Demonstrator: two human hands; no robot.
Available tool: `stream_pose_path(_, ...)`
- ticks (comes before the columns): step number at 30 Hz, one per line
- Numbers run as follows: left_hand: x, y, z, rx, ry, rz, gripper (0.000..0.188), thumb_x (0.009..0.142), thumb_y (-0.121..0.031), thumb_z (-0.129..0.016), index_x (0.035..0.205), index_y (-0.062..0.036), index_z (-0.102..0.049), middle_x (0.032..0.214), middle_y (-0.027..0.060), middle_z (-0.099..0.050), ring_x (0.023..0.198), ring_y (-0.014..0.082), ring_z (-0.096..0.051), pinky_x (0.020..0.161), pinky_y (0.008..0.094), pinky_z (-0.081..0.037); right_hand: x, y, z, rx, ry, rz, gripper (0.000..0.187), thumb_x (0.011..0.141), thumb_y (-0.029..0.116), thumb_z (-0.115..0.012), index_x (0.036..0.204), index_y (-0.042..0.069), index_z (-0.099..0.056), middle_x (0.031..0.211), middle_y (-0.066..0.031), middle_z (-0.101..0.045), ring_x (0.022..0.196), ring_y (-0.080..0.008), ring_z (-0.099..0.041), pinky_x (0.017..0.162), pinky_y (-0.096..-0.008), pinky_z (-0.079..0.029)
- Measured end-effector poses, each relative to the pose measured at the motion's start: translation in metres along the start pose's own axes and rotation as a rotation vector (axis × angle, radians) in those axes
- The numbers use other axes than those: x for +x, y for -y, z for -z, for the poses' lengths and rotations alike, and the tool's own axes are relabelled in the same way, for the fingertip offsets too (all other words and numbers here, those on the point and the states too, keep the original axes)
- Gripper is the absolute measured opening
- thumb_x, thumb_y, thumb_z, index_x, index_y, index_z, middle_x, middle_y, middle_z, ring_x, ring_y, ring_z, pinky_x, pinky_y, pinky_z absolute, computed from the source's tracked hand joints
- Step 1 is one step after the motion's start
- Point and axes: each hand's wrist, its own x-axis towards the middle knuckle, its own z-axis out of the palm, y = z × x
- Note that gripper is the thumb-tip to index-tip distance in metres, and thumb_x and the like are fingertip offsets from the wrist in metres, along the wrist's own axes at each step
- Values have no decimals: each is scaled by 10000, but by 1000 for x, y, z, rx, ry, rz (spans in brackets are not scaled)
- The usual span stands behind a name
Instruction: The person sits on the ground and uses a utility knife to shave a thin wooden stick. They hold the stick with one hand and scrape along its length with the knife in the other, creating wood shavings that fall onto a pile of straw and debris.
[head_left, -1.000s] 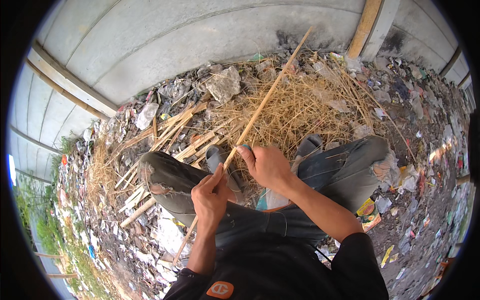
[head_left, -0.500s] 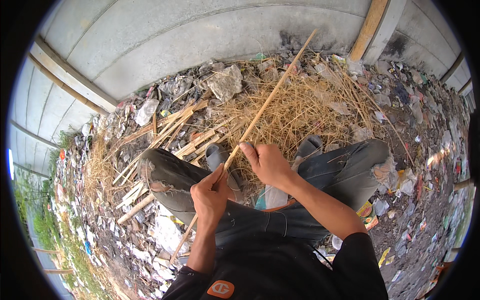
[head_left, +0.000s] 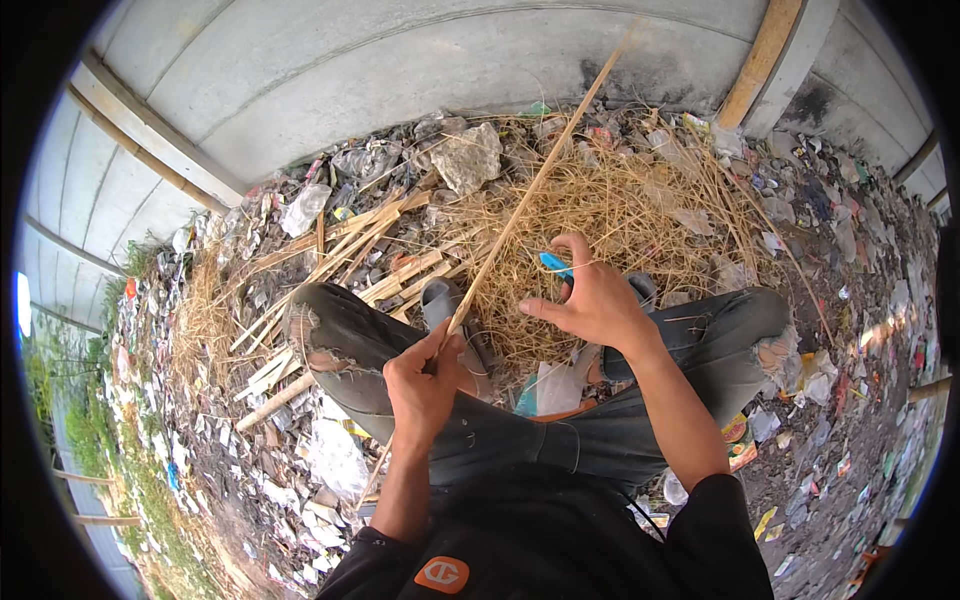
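Observation:
My left hand (head_left: 422, 388) is closed round a long, thin bamboo strip (head_left: 531, 200), above my left thigh. The strip slants from beside my left forearm up toward the wall, its far end blurred. To the right of it, apart from the strip, is my right hand (head_left: 603, 305). A small blue tool (head_left: 556, 266) sits in its curled fingers, partly hidden by them, while the thumb is spread away; I cannot make out a blade. Below the strip, a heap of pale shavings (head_left: 590, 210) covers the ground in front of my feet.
Split bamboo pieces (head_left: 350, 250) lie at the left, near my bent left knee. A grey rock (head_left: 466, 160) rests before the concrete wall (head_left: 400, 75). Plastic scraps and litter spread over the ground, with a bamboo post (head_left: 762, 60) at the far right.
My right hand has come off the strip and moved to the right, its thumb spreading. The blue tool in it now shows. My left hand keeps its grip on the strip.

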Motion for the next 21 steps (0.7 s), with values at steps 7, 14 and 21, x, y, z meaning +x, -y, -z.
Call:
stream_pose_path(7,9,-15,8,-266,371,200,266,1095,-179,-571,1239,21,-671,661,-20,-565,598,60,-515,577,235,-401,-1,-32,-21,-199,-72,-85,456,1045,409,-645,1114,-38,-579,898,-279,-686,918,-418,-703,763,-539,-519)
stream_pose_path(14,6,1,-5,-330,397,113,506,1136,-198,-513,1604,-28,-428,723,-28,-559,604,45,-532,564,230,-432,-11,11,-19,217,-160,167,429,1074,415,-586,995,-7,-595,668,-213,-643,643,-445,-666,599,-532,-509)
stream_pose_path(21,4,17,-7,-733,587,354,522,1164,-225,-447,1645,-44,-354,703,-81,-364,554,35,-317,482,229,-288,-24,15,-45,35,12,323,520,1055,507,-604,904,10,-637,546,-179,-585,528,-408,-642,500,-481,-485)
